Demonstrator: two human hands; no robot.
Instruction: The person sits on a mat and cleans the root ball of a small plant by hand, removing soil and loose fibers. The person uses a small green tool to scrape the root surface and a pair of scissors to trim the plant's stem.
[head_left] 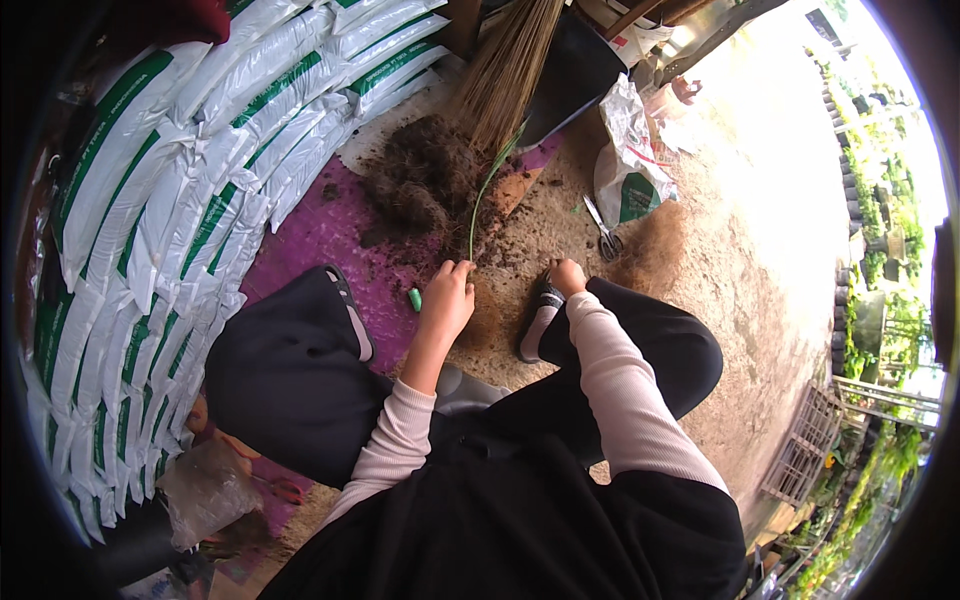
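Note:
My left hand (447, 300) is closed, its fingertips pinching the lower end of a long, thin green stem (486, 190). The stem rises away from me, curving to the right over the dirt. Resting by the strap of my right sandal (547, 300), my right hand (568, 278) has its fingers curled in; whatever they hold, if anything, is hidden. A pair of scissors (608, 240) with dark handles lies on the ground just beyond it. Close to my left hand sits a small green cylinder (415, 299). Farther off is a heap of dark brown fibrous matter (420, 175).
White and green plastic sacks (210, 190) are stacked along the left. A stick broom (510, 75) leans over the heap, beside a dark pan-like sheet (580, 75). A crumpled white bag (630, 150) stands right of it. A purple sheet (320, 225) covers part of the ground.

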